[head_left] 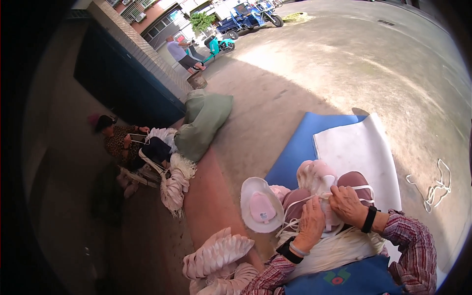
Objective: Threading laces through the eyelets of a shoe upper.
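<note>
My left hand and my right hand meet over a pink-and-mauve shoe upper at my lap. Fingers of both hands are closed in a pinch on a white shoelace, which loops out to the left of them; the exact grip is partly hidden. Beyond my hands are pale pink padded shoe parts and a mauve rounded piece. A bundle of long white laces lies across my lap over a blue apron. Left of my hands sits a white-rimmed piece with a pink insole.
Stacked pale pink uppers lie at lower left. A blue sheet and white sheet spread ahead. Loose cord lies on the right. A seated person handles laces beside a green sack; another person stands farther off near a scooter.
</note>
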`<state>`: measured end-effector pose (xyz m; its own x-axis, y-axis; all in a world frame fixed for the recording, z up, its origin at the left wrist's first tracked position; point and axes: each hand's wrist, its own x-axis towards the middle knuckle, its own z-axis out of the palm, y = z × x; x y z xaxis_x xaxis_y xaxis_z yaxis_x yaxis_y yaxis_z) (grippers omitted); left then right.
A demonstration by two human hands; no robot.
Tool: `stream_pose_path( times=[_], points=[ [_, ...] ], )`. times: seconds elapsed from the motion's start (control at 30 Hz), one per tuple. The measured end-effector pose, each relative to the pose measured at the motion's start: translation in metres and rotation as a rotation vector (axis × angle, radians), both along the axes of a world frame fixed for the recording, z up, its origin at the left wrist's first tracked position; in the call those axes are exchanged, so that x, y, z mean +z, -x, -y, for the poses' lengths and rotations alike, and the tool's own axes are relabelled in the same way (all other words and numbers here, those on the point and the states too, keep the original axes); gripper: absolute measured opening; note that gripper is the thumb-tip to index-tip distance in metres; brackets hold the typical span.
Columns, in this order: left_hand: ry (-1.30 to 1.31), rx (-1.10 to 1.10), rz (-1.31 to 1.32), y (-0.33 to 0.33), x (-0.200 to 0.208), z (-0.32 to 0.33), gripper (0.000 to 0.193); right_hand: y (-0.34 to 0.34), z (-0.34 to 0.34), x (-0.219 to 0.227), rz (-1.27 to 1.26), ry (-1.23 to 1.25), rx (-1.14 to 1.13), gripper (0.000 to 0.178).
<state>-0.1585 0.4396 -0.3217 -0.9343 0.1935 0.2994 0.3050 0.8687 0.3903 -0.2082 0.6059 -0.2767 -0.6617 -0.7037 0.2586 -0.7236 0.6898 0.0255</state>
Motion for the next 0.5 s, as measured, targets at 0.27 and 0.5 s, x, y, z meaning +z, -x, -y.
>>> stream_pose_path(
  times=[0.27, 0.5],
  points=[
    [-0.007, 0.044, 0.038, -0.001, -0.001, 0.000, 0.051, 0.003, -0.008, -0.016, 0.208, 0.304, 0.054, 0.012],
    [0.058, -0.085, -0.031, 0.007, -0.015, 0.013, 0.047, 0.011, -0.009, -0.005, 0.228, 0.073, 0.043, 0.014]
  ],
)
